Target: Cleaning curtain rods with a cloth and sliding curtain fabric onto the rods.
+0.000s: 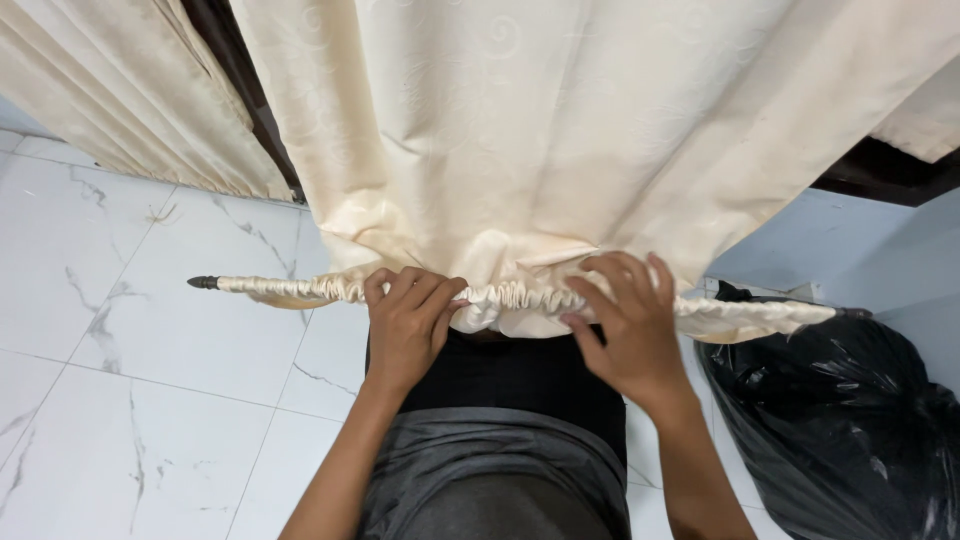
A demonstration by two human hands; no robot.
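A cream curtain [520, 130] hangs down in front of me, its gathered hem threaded on a thin rod [260, 287] that runs level across the middle of the view, with a dark tip at the left end. My left hand [408, 325] grips the bunched fabric on the rod left of centre. My right hand [628, 325] pinches the ruffled fabric on the rod right of centre. Between both hands the fabric is tightly gathered.
White marble floor tiles [150, 380] lie to the left. A black plastic bag [850, 430] sits at the lower right. A second cream curtain [110, 90] hangs at the upper left, and a pale blue wall [830, 250] is at the right.
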